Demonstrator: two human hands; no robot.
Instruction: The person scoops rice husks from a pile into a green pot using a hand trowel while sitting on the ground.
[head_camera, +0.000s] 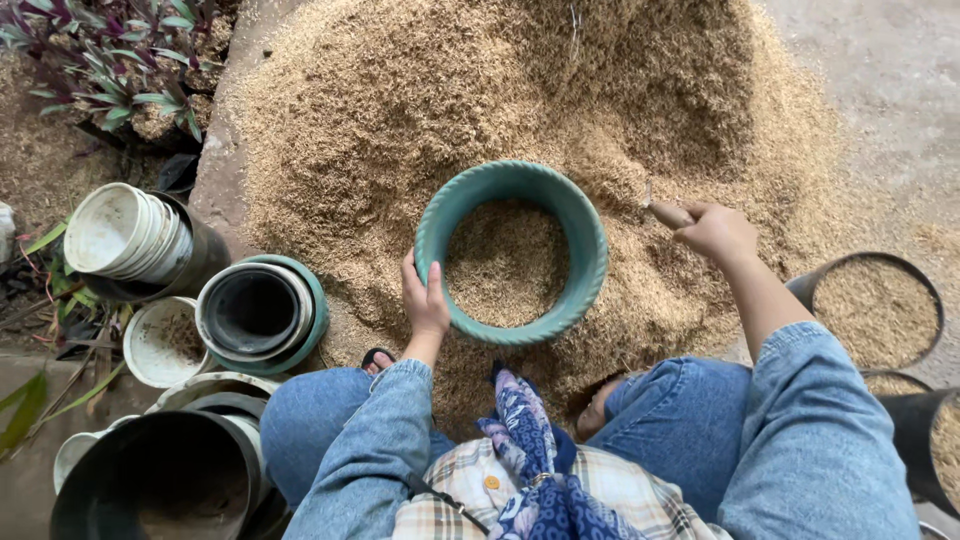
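A round teal flowerpot (590, 240) stands in front of my knees, tilted into a big heap of tan husks (500, 90) and partly filled with them. My left hand (424, 298) grips the pot's near left rim. My right hand (712, 230) is closed on the wooden handle of a small trowel (668, 213), just right of the pot, with the blade buried in the husks.
Stacks of empty white, black and teal pots (255, 312) lie at my left. Black pots filled with husks (880, 310) stand at the right. Purple-green plants (110, 60) grow at the top left. Concrete floor (890, 90) lies beyond the heap.
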